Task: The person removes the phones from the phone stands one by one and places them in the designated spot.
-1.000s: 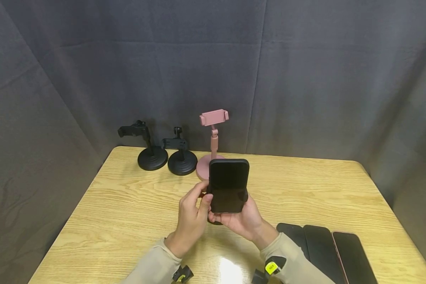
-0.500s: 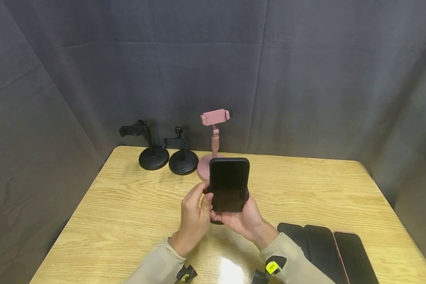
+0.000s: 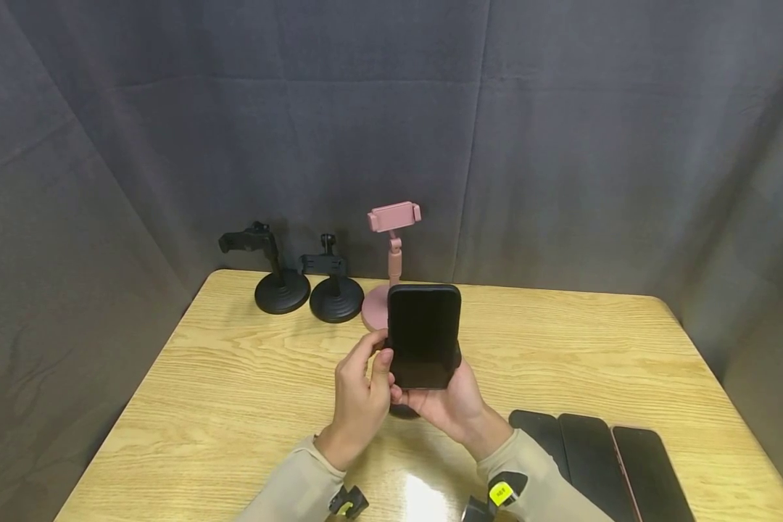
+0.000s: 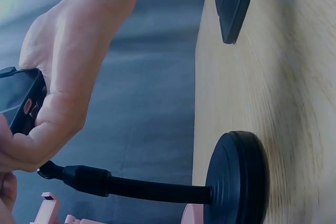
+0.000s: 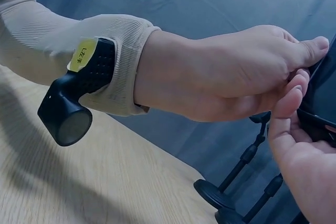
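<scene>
In the head view a black smartphone (image 3: 424,337) stands nearly upright at mid-table, its dark screen facing me. My left hand (image 3: 357,399) grips its left edge, thumb in front and fingers behind. Cupping the lower right side from below, my right hand (image 3: 453,406) holds it with fingertips at the bottom edge. A black phone stand is under the phone; its round base (image 4: 236,177) and thin pole (image 4: 157,190) show in the left wrist view. The phone and hands hide where the stand's holder meets the phone.
Behind the hands stand a pink phone stand (image 3: 394,217) and two black phone stands, one at far left (image 3: 280,290) and one beside it (image 3: 336,299). Several phones, one with a pink edge (image 3: 652,471), lie at the front right. A grey curtain (image 3: 561,145) hangs behind the table.
The phone has risen slightly and shifted a little right, both hands staying on it. The lighter reflection across its lower screen has faded. The stands and lying phones have not moved.
</scene>
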### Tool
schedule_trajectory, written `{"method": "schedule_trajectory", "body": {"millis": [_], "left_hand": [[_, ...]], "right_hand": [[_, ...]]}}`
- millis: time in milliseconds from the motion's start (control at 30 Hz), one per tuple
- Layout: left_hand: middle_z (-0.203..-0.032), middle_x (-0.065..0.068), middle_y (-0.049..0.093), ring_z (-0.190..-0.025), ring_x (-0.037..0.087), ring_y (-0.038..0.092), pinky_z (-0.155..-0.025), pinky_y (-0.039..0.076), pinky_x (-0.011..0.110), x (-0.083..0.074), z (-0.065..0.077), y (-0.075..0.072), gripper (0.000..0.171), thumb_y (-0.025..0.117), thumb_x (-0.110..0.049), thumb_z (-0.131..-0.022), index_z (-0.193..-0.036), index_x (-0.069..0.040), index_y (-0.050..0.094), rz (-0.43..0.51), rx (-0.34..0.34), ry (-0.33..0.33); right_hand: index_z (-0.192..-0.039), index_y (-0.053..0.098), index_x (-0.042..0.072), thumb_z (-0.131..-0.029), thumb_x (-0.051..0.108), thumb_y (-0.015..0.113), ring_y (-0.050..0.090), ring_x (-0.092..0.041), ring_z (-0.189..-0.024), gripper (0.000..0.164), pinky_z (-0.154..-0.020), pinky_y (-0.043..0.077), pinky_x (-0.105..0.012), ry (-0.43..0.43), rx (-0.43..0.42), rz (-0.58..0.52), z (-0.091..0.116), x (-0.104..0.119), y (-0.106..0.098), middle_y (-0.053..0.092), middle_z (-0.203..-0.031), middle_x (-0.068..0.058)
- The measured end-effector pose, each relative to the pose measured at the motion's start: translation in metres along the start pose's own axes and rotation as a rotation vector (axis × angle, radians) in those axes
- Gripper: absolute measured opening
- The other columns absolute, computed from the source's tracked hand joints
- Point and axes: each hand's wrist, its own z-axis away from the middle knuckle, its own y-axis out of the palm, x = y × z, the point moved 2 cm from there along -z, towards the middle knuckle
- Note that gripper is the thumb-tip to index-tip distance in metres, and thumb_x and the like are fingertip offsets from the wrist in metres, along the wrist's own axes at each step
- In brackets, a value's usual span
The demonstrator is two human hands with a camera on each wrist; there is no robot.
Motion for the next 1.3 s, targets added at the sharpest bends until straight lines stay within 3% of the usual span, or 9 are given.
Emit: {"method": "schedule_trajectory", "body": {"millis": [200,367,433,633,700,867,1033,1300], "left_hand": [[-0.095,0.017,0.075,-0.069,0.019,0.07,-0.073,0.059,0.021,0.0,-0.001,0.0,0.042,0.05,-0.034,-0.106,-0.11,0.004,0.068,0.002,0.013,-0.001],[-0.09,0.013,0.073,-0.089,0.019,0.071,-0.091,0.059,0.031,-0.002,-0.003,-0.007,0.027,0.061,-0.021,-0.102,-0.113,0.003,0.068,0.025,0.105,-0.018],[-0.091,0.012,0.073,-0.092,0.015,0.07,-0.092,0.058,0.031,-0.004,-0.005,-0.01,0.024,0.066,-0.014,-0.098,-0.116,0.002,0.068,0.062,0.157,-0.067],[-0.098,0.019,0.073,-0.089,0.005,0.066,-0.085,0.058,0.024,-0.011,-0.013,-0.017,0.032,0.069,-0.005,-0.094,-0.124,0.005,0.066,0.23,0.295,-0.314],[-0.098,0.021,0.072,-0.087,0.005,0.066,-0.085,0.059,0.026,-0.012,-0.015,-0.019,0.032,0.07,-0.004,-0.093,-0.123,0.007,0.066,0.243,0.311,-0.343],[-0.097,0.016,0.073,-0.095,0.013,0.068,-0.098,0.056,0.033,-0.014,-0.017,-0.022,0.031,0.072,-0.005,-0.091,-0.12,0.006,0.069,0.155,0.292,-0.338],[-0.098,0.013,0.072,-0.095,0.021,0.067,-0.096,0.056,0.037,-0.017,-0.017,-0.022,0.027,0.072,-0.005,-0.091,-0.117,0.003,0.07,0.094,0.281,-0.331],[-0.102,0.011,0.07,-0.097,0.019,0.063,-0.092,0.053,0.032,-0.021,-0.014,-0.019,0.025,0.071,-0.005,-0.092,-0.116,0.002,0.07,0.056,0.24,-0.259]], "right_hand": [[-0.123,0.058,0.022,-0.106,0.051,0.037,0.061,-0.016,-0.092,0.04,-0.082,0.054,-0.027,-0.015,-0.029,-0.009,0.001,0.0,-0.001,0.064,-0.109,0.0],[-0.122,0.058,0.02,-0.106,0.051,0.036,0.061,-0.016,-0.09,0.041,-0.08,0.053,-0.027,-0.008,-0.004,0.001,0.001,0.001,-0.002,0.065,-0.108,0.001],[-0.123,0.057,0.019,-0.106,0.052,0.035,0.061,-0.016,-0.09,0.043,-0.08,0.053,-0.026,-0.008,0.005,-0.003,0.001,0.002,-0.002,0.065,-0.109,0.001],[-0.125,0.056,0.018,-0.106,0.053,0.035,0.06,-0.016,-0.091,0.046,-0.08,0.054,-0.026,-0.006,-0.001,-0.032,0.002,0.003,-0.003,0.065,-0.108,0.0],[-0.124,0.057,0.017,-0.106,0.053,0.035,0.06,-0.016,-0.092,0.046,-0.08,0.054,-0.026,-0.005,-0.007,-0.034,0.002,0.003,-0.003,0.065,-0.107,-0.001],[-0.127,0.056,0.017,-0.107,0.053,0.032,0.061,-0.016,-0.095,0.048,-0.083,0.054,-0.026,-0.007,0.004,-0.043,0.002,0.002,-0.002,0.064,-0.111,-0.001],[-0.127,0.056,0.019,-0.108,0.053,0.027,0.061,-0.016,-0.096,0.049,-0.084,0.053,-0.026,0.007,0.003,-0.048,0.002,0.003,-0.002,0.064,-0.112,-0.001],[-0.129,0.056,0.017,-0.108,0.05,0.031,0.061,-0.017,-0.096,0.046,-0.085,0.053,-0.027,0.008,0.047,-0.073,0.003,0.004,-0.004,0.063,-0.114,-0.002]]}}
